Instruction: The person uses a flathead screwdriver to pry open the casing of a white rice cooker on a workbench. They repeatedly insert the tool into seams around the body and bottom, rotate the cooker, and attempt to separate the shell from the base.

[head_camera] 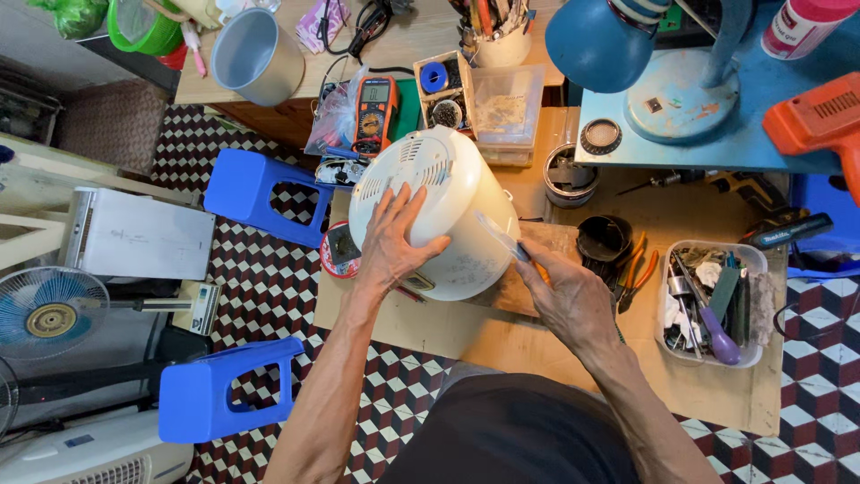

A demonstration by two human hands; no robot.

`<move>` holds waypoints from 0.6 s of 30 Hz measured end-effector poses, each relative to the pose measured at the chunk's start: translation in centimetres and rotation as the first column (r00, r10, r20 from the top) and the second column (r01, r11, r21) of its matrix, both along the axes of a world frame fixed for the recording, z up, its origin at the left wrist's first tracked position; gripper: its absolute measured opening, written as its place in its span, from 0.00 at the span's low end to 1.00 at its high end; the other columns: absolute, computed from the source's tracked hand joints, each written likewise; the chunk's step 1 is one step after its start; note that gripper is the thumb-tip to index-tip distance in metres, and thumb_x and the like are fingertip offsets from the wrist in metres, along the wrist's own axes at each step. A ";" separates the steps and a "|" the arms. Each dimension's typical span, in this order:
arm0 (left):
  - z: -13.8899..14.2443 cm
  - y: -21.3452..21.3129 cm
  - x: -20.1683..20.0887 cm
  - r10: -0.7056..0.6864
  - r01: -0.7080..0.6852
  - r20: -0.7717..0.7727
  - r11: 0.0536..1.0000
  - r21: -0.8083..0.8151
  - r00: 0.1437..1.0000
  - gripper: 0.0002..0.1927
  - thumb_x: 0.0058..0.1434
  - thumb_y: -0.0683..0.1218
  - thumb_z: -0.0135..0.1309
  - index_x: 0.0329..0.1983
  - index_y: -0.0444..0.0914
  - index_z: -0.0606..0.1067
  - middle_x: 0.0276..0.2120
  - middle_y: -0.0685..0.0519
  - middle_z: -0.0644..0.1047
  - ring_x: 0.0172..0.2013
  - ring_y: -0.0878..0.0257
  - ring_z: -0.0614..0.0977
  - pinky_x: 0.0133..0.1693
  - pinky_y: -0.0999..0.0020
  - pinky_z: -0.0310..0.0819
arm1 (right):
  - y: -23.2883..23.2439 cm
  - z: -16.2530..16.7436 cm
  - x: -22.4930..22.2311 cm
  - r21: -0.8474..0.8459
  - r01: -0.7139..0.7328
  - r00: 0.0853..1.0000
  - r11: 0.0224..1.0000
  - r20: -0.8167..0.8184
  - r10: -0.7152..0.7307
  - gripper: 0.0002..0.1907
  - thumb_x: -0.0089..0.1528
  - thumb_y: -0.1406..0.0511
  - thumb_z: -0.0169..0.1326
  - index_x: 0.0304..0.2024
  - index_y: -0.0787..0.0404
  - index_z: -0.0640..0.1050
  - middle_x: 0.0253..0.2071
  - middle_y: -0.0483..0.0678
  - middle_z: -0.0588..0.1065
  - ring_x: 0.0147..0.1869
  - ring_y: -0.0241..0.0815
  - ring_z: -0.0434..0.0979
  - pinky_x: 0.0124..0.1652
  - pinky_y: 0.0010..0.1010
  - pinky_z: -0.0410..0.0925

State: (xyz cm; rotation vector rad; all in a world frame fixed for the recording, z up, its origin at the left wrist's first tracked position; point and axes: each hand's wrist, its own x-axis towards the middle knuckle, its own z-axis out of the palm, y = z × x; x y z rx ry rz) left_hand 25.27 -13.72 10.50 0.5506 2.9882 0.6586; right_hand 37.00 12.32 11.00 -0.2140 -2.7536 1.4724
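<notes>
Multimeter (pixel 374 112) behind white cooker (pixel 436 211), pliers (pixel 633 269) beside tool tray (pixel 758 260)

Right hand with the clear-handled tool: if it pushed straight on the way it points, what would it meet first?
The right hand aims its tool up-left at the white appliance shell, which the left hand steadies. Its tip looks at or touching the shell; depth is unclear.

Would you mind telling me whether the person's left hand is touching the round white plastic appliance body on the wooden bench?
Touching. The head view shows the left hand spread flat on the round white plastic appliance body, palm and fingers pressed against its shell with no gap.
</notes>
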 end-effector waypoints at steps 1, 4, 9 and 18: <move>0.0 0.2 0.3 -0.013 0.013 -0.030 1.000 -0.005 0.999 0.46 0.49 0.63 0.65 0.70 0.42 0.69 0.71 0.38 0.63 0.72 0.38 0.58 0.69 0.47 0.53 | 0.0 0.0 -0.2 -0.046 0.016 1.000 0.999 -0.013 -0.017 0.19 0.65 0.57 0.55 0.57 0.55 0.79 0.45 0.54 0.82 0.44 0.50 0.83 0.43 0.37 0.73; 0.0 0.7 1.4 -0.030 0.032 -0.089 0.999 0.021 0.996 0.45 0.49 0.62 0.66 0.69 0.41 0.69 0.70 0.37 0.63 0.71 0.37 0.59 0.70 0.46 0.51 | -0.4 -0.2 -1.7 -0.172 0.075 0.991 0.982 0.121 -0.054 0.23 0.64 0.56 0.57 0.60 0.53 0.78 0.38 0.56 0.81 0.40 0.49 0.81 0.41 0.37 0.73; 1.1 0.1 3.3 -0.103 0.112 -0.152 0.992 0.058 0.983 0.41 0.52 0.57 0.66 0.69 0.41 0.70 0.70 0.39 0.65 0.71 0.38 0.60 0.71 0.44 0.50 | -1.3 -0.3 -6.7 -0.183 0.063 0.991 0.981 -0.107 -0.083 0.23 0.65 0.56 0.58 0.55 0.66 0.77 0.39 0.51 0.79 0.41 0.38 0.79 0.41 0.32 0.71; 0.8 -6.0 8.4 -0.176 0.177 -0.053 0.984 0.019 0.983 0.34 0.56 0.60 0.63 0.65 0.49 0.73 0.74 0.43 0.60 0.75 0.43 0.55 0.73 0.43 0.43 | -2.6 -3.8 -13.9 -0.626 0.196 0.950 0.755 0.311 0.011 0.17 0.71 0.57 0.51 0.52 0.64 0.79 0.24 0.44 0.62 0.24 0.34 0.57 0.23 0.30 0.53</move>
